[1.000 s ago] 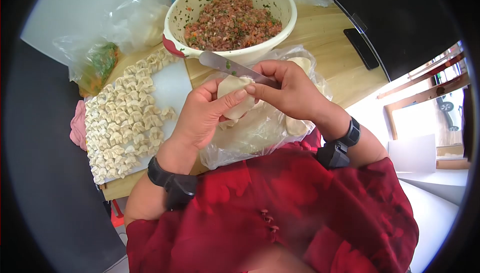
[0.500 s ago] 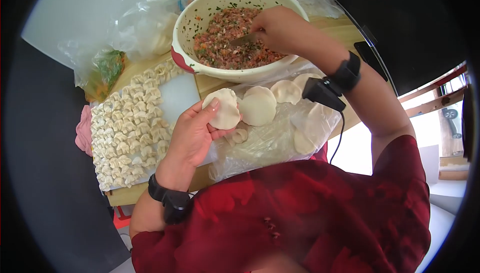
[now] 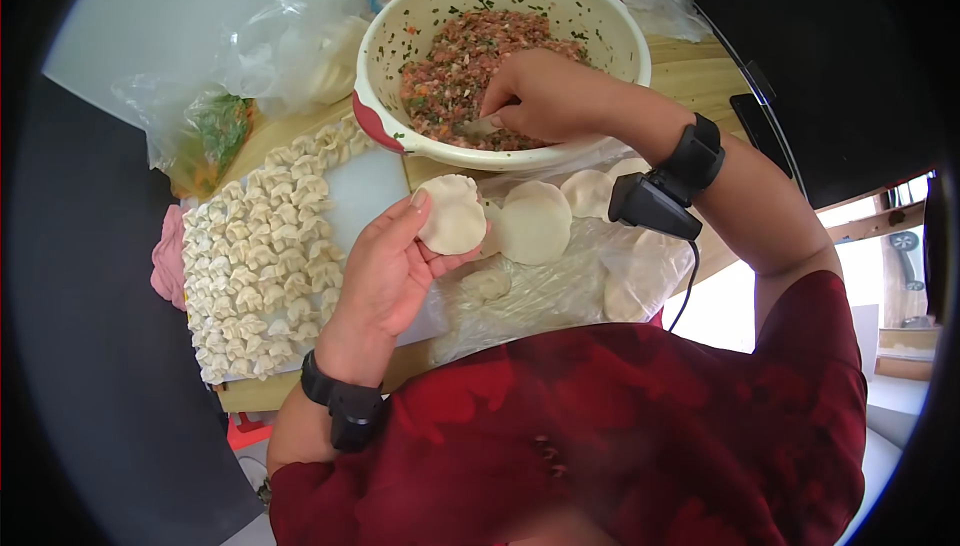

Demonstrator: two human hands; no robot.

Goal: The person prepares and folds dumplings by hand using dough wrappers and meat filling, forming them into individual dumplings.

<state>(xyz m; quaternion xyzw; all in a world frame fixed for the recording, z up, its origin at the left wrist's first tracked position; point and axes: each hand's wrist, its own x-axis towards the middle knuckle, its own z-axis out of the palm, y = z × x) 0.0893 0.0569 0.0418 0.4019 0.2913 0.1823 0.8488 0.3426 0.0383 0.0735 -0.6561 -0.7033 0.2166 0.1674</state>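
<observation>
My left hand (image 3: 388, 271) is closed on the edge of a round dumpling wrapper (image 3: 452, 216), held flat over the table. Inside the large cream bowl (image 3: 625, 41), my right hand (image 3: 550, 96) grips a thin flat utensil (image 3: 480, 127). The utensil's tip is in the minced meat filling (image 3: 470, 56), which has green and orange bits; its exact kind is hard to make out. More round wrappers (image 3: 537, 224) lie on a clear plastic bag (image 3: 550, 291) just right of my left hand.
Rows of folded dumplings (image 3: 262, 246) cover most of a white board (image 3: 370, 191) at the left. Behind them lies a plastic bag with greens (image 3: 222, 126). A pink cloth (image 3: 170, 258) hangs by the left edge. A dark phone (image 3: 755, 118) lies at the right.
My right hand has moved toward the near side of the bowl, and the utensil's tip now sits lower in the filling. The left hand still holds the wrapper. The whole view has shifted slightly.
</observation>
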